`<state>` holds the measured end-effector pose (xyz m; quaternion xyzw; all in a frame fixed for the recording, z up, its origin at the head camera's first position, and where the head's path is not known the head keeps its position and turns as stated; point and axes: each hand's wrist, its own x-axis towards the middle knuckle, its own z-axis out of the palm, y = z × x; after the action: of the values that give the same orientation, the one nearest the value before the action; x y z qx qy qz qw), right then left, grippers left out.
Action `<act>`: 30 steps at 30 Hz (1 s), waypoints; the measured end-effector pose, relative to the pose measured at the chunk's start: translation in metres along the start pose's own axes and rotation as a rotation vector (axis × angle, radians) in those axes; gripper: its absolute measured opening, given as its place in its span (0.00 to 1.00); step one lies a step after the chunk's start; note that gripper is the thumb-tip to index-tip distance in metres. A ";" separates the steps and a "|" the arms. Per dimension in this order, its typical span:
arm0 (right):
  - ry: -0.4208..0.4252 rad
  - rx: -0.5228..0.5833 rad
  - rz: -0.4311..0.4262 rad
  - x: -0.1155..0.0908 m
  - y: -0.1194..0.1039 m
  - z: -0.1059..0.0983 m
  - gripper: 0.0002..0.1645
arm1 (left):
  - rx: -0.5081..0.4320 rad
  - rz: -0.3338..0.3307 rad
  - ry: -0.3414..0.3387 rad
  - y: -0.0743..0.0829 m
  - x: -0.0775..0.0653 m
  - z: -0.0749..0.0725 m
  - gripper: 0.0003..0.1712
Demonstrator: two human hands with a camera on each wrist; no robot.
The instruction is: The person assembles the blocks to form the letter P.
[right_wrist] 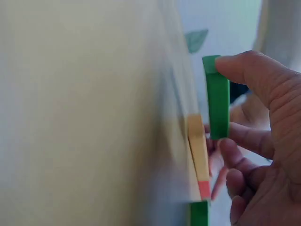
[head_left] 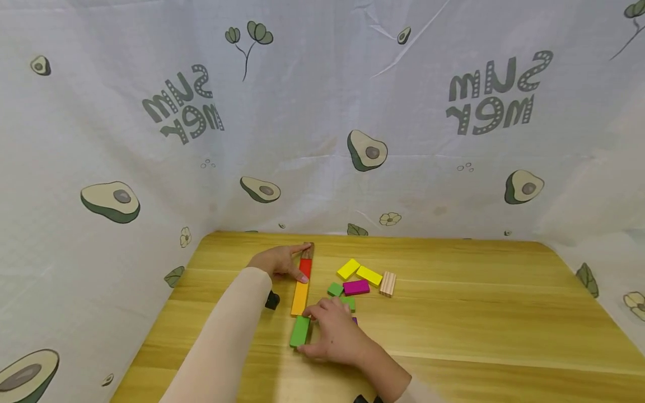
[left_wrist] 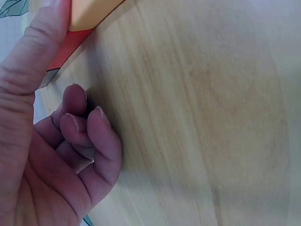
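Held by its ends between my right thumb and fingers (head_left: 335, 333) is a long green block (head_left: 299, 331), tilted up in the right wrist view. Its far end meets the near end of an orange block (head_left: 299, 299). Beyond the orange one, a red block (head_left: 305, 266) and a brown block (head_left: 308, 250) continue the straight row. My left hand (head_left: 279, 262) reaches over from the left, index fingertip on the brown block and thumb at the side of the orange block (left_wrist: 94, 12) near the red. Its other fingers (left_wrist: 106, 146) are bent beside the row, holding nothing.
Right of the row lie two yellow blocks (head_left: 369, 276), a magenta block (head_left: 356, 287), a striped wooden block (head_left: 388, 284) and small green blocks (head_left: 335, 289). A purple block (head_left: 355, 321) is mostly hidden behind my right hand. A printed cloth (head_left: 312, 123) encloses the wooden table (head_left: 478, 313).
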<state>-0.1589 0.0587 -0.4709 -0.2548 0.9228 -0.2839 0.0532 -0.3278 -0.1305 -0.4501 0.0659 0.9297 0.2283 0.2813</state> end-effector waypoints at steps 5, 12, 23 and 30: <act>-0.077 0.008 0.018 -0.004 -0.003 0.009 0.36 | 0.050 0.002 0.012 0.002 -0.002 -0.001 0.65; -0.031 0.014 0.063 0.005 -0.001 0.012 0.36 | 0.053 -0.001 -0.002 0.000 0.003 -0.002 0.65; -0.026 0.037 0.075 0.010 -0.002 0.016 0.38 | 0.030 -0.010 -0.012 -0.002 0.004 -0.002 0.66; -0.025 0.022 0.086 0.009 -0.002 0.017 0.40 | 0.034 -0.003 -0.013 0.000 0.002 -0.002 0.64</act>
<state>-0.1617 0.0442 -0.4831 -0.2177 0.9291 -0.2881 0.0796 -0.3301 -0.1308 -0.4498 0.0709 0.9317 0.2115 0.2866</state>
